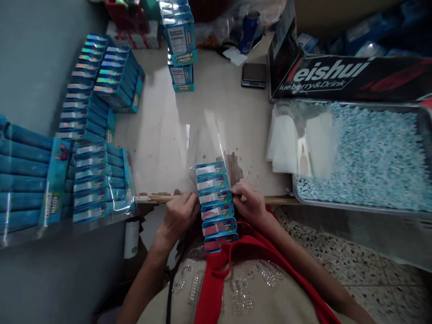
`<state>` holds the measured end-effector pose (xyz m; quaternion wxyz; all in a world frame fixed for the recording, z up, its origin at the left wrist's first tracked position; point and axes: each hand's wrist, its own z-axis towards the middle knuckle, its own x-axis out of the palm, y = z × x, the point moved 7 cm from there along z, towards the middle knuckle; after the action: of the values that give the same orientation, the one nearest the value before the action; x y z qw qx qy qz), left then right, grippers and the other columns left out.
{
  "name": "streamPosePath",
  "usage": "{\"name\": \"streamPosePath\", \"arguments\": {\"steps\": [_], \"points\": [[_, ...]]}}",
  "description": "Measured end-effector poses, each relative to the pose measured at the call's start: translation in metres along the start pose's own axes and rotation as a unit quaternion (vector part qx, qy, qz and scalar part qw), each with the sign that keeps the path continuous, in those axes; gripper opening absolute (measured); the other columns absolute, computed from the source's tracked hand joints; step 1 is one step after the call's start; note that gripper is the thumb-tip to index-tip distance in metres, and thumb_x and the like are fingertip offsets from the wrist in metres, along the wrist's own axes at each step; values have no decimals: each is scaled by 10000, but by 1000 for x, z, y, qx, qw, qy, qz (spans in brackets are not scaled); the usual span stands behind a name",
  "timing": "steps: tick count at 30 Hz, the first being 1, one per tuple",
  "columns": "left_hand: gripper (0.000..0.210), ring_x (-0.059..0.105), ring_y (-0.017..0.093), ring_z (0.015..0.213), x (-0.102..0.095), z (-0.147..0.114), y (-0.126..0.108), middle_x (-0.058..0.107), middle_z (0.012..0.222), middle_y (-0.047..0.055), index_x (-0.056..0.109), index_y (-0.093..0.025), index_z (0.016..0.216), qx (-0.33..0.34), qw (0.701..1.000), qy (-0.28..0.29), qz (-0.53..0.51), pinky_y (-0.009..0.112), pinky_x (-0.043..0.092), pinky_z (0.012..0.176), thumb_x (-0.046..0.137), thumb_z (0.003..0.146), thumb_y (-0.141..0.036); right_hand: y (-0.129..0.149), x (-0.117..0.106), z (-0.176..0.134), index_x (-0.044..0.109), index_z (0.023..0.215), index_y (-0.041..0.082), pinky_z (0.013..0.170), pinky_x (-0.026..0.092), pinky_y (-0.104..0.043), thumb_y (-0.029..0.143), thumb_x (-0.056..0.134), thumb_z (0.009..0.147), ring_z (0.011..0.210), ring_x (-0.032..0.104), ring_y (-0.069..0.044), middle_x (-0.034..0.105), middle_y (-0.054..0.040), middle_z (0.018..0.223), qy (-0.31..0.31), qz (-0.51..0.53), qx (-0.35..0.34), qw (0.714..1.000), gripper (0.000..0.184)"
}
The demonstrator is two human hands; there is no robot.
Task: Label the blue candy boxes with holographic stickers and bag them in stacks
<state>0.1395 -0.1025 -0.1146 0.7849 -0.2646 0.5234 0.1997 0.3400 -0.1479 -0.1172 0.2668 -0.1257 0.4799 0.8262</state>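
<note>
The black cardboard box (324,76) reads "eishui" over "lueberry&Drink", their starts unclear. Left of that box, stacked blue cardboard cartons (180,40) read "CARAMELO MACIZO"; farther left, a plastic-wrapped blue carton (52,198) repeats this. Nearer the person, a row of blue rounded packs (218,212) partly shows "MELO".

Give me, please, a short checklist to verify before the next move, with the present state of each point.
1. Left hand at the left side of the row of blue packs: ok.
2. Right hand at the row's right side: ok.
3. Row entirely over the table: not ok, its near end extends past the front edge.
4. Clear plastic beyond the row's far end sealed: cannot tell.
5. Tray free of overlap: not ok, white sheets cover its left part.
</note>
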Motion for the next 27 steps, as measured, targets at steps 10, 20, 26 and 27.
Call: {"name": "streamPosePath", "arguments": {"steps": [10,20,26,27], "points": [[347,703,236,1210,13,-36,17,703,1331,117,616,-228,1321,-229,887,-6,-400,371,603,1005,640,981,-291,-27,-13,-38,607,1194,288,937,616,-372,295,697,926,1060,711,-207,714,-55,1170,42,138,194,970,283],[1138,322,370,1592,19,-58,1,264,1735,212,79,-216,1731,-180,895,124,-389,573,331,1292,791,846,-286,-23,2,-49,166,1719,297,1264,415,-528,324,810,841,1568,395,-312,361,-93,1718,260,198,161,931,1089],[1401,407,395,1537,28,-44,-12,248,1742,186,-58,-325,1719,-174,899,100,-389,569,483,1190,936,737,-423,-21,10,-49,17,1730,292,1286,364,-565,419,998,640,1610,285,-364,203,-131,1769,260,192,156,933,1472],[1417,401,395,1541,31,-43,-13,244,1742,195,-66,-310,1720,-181,896,96,-394,560,468,1205,939,731,-446,-22,14,-50,-6,1728,302,1293,343,-577,437,1000,640,1617,265,-363,192,-132,1771,251,204,166,931,1488]]}}
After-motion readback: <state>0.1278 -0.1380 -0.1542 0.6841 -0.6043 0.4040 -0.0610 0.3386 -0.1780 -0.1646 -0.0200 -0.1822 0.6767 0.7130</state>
